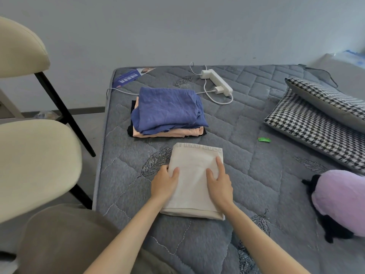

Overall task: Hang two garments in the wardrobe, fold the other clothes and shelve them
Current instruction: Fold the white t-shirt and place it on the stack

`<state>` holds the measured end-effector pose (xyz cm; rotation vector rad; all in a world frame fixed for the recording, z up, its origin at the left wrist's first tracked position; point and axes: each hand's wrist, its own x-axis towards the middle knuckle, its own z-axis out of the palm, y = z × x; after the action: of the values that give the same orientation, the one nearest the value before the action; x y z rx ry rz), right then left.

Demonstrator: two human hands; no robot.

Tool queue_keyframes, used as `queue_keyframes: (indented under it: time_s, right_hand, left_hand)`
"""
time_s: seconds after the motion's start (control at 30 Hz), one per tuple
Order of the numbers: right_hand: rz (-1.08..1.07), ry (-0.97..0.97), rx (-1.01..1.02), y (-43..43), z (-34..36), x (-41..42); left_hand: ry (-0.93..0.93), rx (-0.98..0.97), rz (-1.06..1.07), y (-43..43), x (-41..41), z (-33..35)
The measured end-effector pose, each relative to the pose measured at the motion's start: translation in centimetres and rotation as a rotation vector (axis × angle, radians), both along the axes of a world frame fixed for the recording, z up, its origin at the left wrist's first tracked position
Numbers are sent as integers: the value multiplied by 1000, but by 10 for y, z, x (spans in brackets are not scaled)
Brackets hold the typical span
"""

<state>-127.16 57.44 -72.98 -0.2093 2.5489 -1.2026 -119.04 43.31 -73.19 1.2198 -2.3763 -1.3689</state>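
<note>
Head view, folded beige cloth point(195, 165) beneath right hand point(219, 182) pressed flat, left hand point(164, 182) seemingly gripping its left edge

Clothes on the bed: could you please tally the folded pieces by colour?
Blue garment: 1
Peach garment: 1
Black garment: 1
Beige garment: 1
Total: 4

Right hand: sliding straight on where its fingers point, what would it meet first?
The right hand lies on the beige cloth; beyond it, probably the folded pile, though it might just miss.
</note>
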Motion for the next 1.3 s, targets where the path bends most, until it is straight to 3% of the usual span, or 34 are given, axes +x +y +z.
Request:
queue_keyframes:
  time_s: [0.13, 0.33, 0.57, 0.77, 1.1, 1.3]
  right_hand:
    - [-10, -51, -141, 3, -1, -4]
    - [-5, 16, -271, -1, 9, -2]
    - [-16, 155, -425, -25, 60, -6]
    - [140, 209, -497, -56, 120, -46]
    - [574, 120, -223, -153, 205, -148]
    - [783, 243, 0, -211, 231, -179]
  left_hand:
    - [13, 135, 23, -1, -3, -4]
    - [233, 261, 79, -10, -1, 7]
    - [458, 304, 40, -36, -4, 70]
    - [485, 457, 99, -75, -24, 128]
    - [568, 885, 179, -125, -44, 172]
    - [710, 1136, 279, -129, -64, 172]
